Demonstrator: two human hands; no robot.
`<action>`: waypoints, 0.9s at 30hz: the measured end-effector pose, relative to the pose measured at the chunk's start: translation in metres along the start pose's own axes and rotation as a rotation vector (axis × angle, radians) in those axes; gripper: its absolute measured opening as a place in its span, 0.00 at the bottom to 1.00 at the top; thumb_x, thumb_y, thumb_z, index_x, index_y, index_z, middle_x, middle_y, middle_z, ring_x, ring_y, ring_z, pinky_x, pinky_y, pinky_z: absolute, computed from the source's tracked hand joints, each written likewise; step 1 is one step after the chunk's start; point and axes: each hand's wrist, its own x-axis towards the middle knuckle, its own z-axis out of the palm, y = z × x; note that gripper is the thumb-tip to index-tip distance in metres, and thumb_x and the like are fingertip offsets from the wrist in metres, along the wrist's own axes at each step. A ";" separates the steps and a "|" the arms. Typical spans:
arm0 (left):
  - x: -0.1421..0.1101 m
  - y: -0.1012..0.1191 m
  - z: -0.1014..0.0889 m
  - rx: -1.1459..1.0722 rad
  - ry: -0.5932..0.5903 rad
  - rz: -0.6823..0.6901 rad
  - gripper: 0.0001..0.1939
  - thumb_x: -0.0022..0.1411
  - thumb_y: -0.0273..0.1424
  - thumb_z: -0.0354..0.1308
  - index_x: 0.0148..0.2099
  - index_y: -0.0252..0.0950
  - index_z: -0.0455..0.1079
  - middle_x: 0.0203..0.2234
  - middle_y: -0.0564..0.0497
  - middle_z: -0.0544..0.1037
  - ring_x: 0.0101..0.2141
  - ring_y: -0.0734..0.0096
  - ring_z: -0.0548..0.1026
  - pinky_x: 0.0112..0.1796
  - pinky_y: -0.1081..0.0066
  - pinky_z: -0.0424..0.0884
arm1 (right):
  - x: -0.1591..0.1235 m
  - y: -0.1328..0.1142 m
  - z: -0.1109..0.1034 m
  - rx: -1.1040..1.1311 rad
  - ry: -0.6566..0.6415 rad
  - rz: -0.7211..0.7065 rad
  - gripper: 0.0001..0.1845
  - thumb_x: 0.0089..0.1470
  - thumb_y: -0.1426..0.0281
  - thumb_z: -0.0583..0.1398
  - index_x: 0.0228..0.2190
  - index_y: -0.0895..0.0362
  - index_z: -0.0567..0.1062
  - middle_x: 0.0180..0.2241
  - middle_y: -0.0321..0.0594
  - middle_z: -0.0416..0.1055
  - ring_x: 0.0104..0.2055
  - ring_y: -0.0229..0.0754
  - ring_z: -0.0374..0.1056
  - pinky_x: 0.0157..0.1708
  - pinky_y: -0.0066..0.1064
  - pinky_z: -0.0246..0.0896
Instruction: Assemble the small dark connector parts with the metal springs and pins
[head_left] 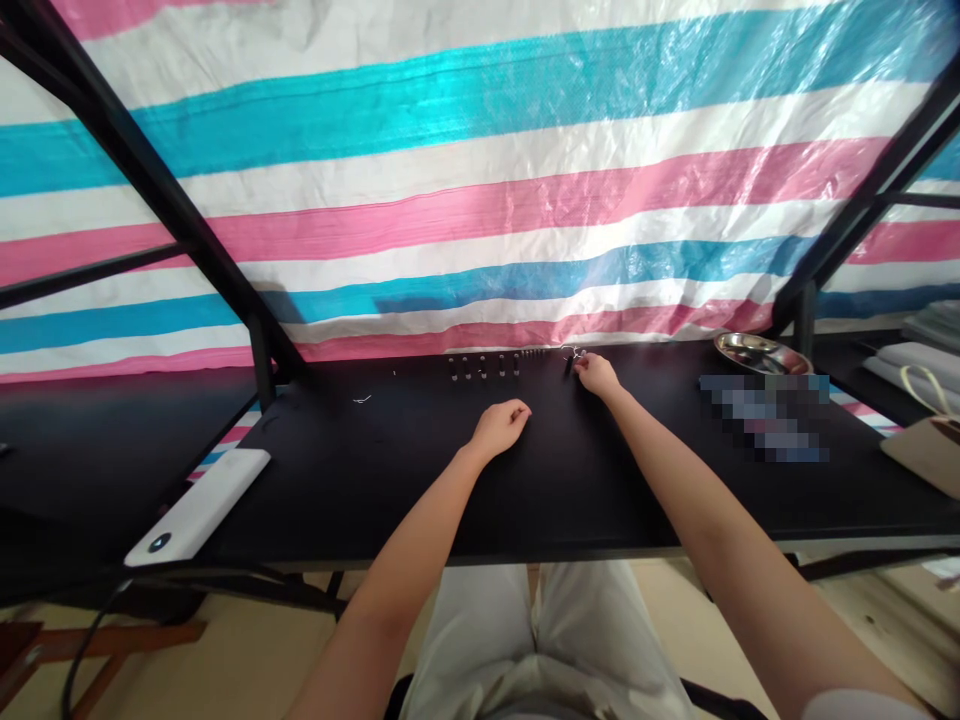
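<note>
My right hand (pixel 598 374) is at the far side of the black table, its fingertips pinched together by a small dark piece (pixel 568 366) and some thin white curly strands (pixel 574 352). What lies between those fingertips is too small to make out. My left hand (pixel 502 427) rests nearer to me, fingers curled closed, and anything inside them is hidden. Beyond it stands a row of several small dark cylinders (pixel 483 367) with pale ends. To their right runs a row of several tinier silvery pieces (pixel 533 353).
On the black table (pixel 360 480) lie a white strip (pixel 362 400) at left and a white power bank-like box (pixel 199 508) on the left edge. A shiny metal dish (pixel 763 354) sits at back right, near a blurred patch. Striped sheeting (pixel 480 200) hangs behind, between black frame bars (pixel 172 210).
</note>
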 end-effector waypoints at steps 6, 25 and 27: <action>0.000 -0.001 0.000 -0.003 0.002 0.004 0.13 0.59 0.35 0.48 0.38 0.37 0.72 0.24 0.53 0.75 0.25 0.75 0.69 0.29 0.76 0.63 | -0.001 -0.002 0.000 -0.001 0.005 0.034 0.09 0.51 0.70 0.56 0.34 0.59 0.74 0.35 0.46 0.74 0.39 0.43 0.69 0.39 0.30 0.60; -0.001 0.001 0.000 -0.038 0.024 0.021 0.13 0.59 0.35 0.47 0.37 0.36 0.72 0.22 0.53 0.73 0.23 0.76 0.68 0.28 0.76 0.62 | -0.005 -0.003 -0.006 -0.090 -0.032 -0.021 0.09 0.49 0.70 0.59 0.33 0.61 0.74 0.34 0.48 0.73 0.39 0.45 0.69 0.37 0.29 0.60; -0.001 0.002 0.000 -0.044 0.024 0.008 0.13 0.59 0.35 0.47 0.37 0.36 0.72 0.21 0.53 0.72 0.22 0.76 0.67 0.28 0.76 0.62 | -0.011 -0.005 -0.008 -0.108 -0.027 -0.008 0.11 0.50 0.69 0.57 0.35 0.60 0.73 0.36 0.49 0.72 0.40 0.47 0.69 0.37 0.31 0.60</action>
